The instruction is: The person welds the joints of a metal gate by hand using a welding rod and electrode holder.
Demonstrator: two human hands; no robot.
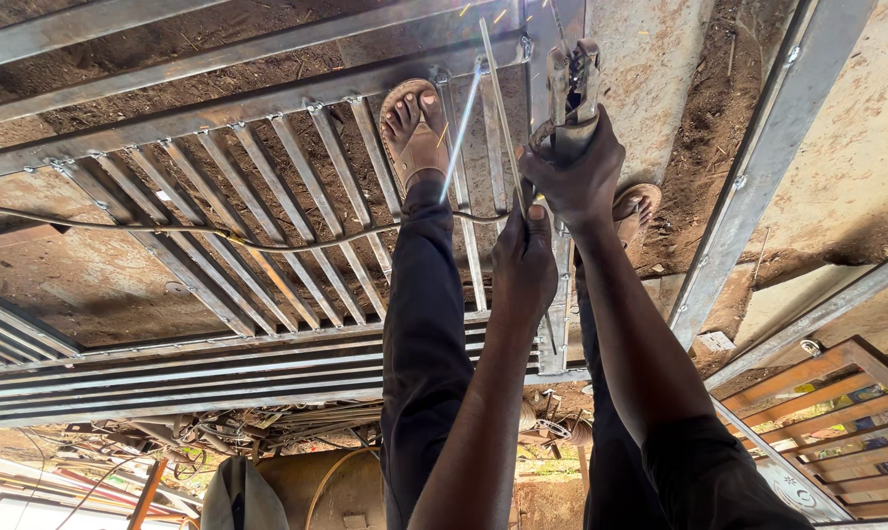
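Bare dirt and concrete ground is seen beneath a grey metal gate frame point(267, 211) of welded slats, on which a sandalled foot point(414, 132) is planted. The right hand point(573, 172) is clenched around an electrode holder point(571, 93), its thin welding rod point(460, 137) slanting down onto a slat. The left hand point(522, 265) is closed on a slim metal bar point(500, 108), just beside the holder. A cable point(169, 231) is draped across the slats.

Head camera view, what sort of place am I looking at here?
Most likely an open-air metal welding yard. A grey steel gate frame with slanted bars lies on bare dirt ground, the right hand grips a metal electrode holder, and the left hand steadies the thin welding rod.
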